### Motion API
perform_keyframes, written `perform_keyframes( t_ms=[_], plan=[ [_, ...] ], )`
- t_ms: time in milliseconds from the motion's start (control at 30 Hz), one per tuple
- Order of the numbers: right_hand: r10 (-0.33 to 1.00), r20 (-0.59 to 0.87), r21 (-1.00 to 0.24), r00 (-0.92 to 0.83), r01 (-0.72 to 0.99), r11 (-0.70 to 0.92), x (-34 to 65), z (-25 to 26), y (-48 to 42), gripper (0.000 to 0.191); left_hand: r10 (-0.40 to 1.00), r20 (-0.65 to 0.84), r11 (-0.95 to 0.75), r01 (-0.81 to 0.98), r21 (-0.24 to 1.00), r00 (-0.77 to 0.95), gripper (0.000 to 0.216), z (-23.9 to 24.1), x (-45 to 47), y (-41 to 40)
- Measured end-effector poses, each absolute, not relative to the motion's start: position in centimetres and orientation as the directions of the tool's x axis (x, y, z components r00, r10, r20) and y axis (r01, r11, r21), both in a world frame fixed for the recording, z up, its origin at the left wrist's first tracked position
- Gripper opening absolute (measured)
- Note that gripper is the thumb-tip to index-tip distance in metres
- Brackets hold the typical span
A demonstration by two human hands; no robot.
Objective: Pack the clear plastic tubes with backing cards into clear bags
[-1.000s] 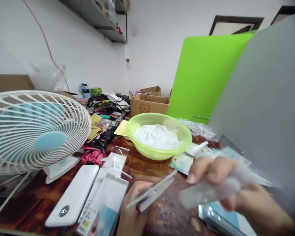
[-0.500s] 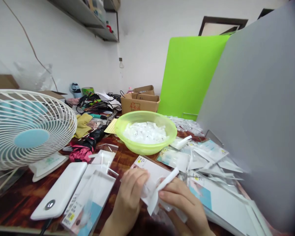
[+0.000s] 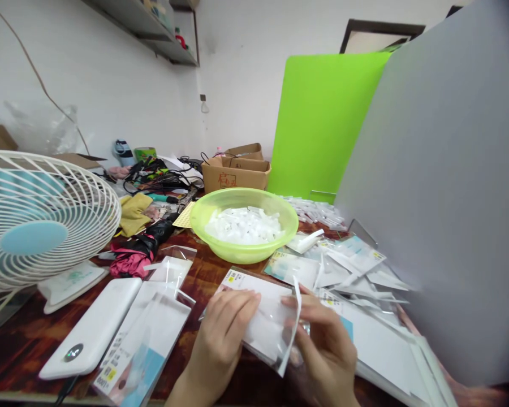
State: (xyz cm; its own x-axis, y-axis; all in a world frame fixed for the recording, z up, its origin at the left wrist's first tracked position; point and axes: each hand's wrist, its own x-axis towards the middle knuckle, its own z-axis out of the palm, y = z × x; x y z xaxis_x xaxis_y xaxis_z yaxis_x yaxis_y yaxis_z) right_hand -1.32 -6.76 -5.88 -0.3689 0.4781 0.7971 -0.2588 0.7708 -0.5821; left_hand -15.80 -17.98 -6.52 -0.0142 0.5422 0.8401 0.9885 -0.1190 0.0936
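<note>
In front of me lies a clear plastic packet (image 3: 269, 333) with a white printed card inside. My left hand (image 3: 224, 330) is closed over its left side, with the fingers curled onto the plastic. At the packet's right end, my right hand (image 3: 326, 339) grips the edge by a white strip (image 3: 296, 322) that stands up along it. Part of the right fingertips is hidden behind the strip. Close beyond both hands is a yellow-green basin (image 3: 248, 255) holding many small translucent white pieces.
Similar packets (image 3: 131, 345) lie at left beside a white power bank (image 3: 95, 328) and a fan (image 3: 46, 226). More packets (image 3: 377, 339) are piled at right along a grey panel (image 3: 441, 186). Cardboard boxes (image 3: 235, 175) and a green board (image 3: 318, 124) stand behind the basin.
The packet now lies flatter, and its white strip stands more upright at the right end. My right hand has shifted from bunching the plastic to holding that end. The view has shifted slightly.
</note>
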Motion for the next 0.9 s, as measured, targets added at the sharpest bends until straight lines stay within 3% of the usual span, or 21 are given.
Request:
perform_keyframes(
  t_ms=[67,133,233,300,400,600,733,900],
  plan=[
    [0.314,0.821,-0.457,-0.476,-0.219,0.862,-1.1,-5.9,-6.7,0.022,0.546,0.838,-0.103,0.991,0.085,-0.015,0.041,-6.4,-15.6,-17.8],
    [0.234,0.812,-0.360,-0.534,-0.144,0.922,-0.7,-6.0,-6.8,0.029,0.547,0.837,-0.098,0.991,0.090,-0.022,0.040,-6.3,-15.3,-17.6],
    [0.167,0.912,-0.220,-0.375,-0.103,0.970,0.2,-6.3,-6.9,0.035,0.548,0.836,-0.094,0.990,0.102,-0.034,0.038,-5.8,-15.1,-17.5],
    [0.019,0.945,-0.047,-0.326,-0.078,0.996,0.7,-6.4,-6.8,0.035,0.557,0.830,-0.107,0.989,0.105,-0.028,0.036,-5.5,-15.0,-17.6],
    [-0.150,0.860,0.150,-0.488,-0.039,0.988,1.1,-5.8,-6.4,0.038,0.565,0.825,-0.149,0.985,0.084,0.015,0.035,-5.4,-14.9,-17.8],
    [-0.119,0.735,0.059,-0.667,-0.112,0.992,1.2,-3.0,-6.2,0.037,0.553,0.832,-0.156,0.986,0.053,0.043,0.035,-5.8,-15.1,-18.0],
    [-0.144,0.636,0.062,-0.758,-0.136,0.989,0.7,-2.0,-6.4,0.042,0.560,0.828,-0.135,0.990,0.046,0.038,0.034,-6.1,-15.1,-18.0],
    [-0.163,0.750,0.109,-0.641,-0.124,0.986,1.9,-3.2,-5.1,0.028,0.573,0.819,-0.148,0.985,0.086,0.014,0.039,-6.0,-14.3,-18.1]
  ],
)
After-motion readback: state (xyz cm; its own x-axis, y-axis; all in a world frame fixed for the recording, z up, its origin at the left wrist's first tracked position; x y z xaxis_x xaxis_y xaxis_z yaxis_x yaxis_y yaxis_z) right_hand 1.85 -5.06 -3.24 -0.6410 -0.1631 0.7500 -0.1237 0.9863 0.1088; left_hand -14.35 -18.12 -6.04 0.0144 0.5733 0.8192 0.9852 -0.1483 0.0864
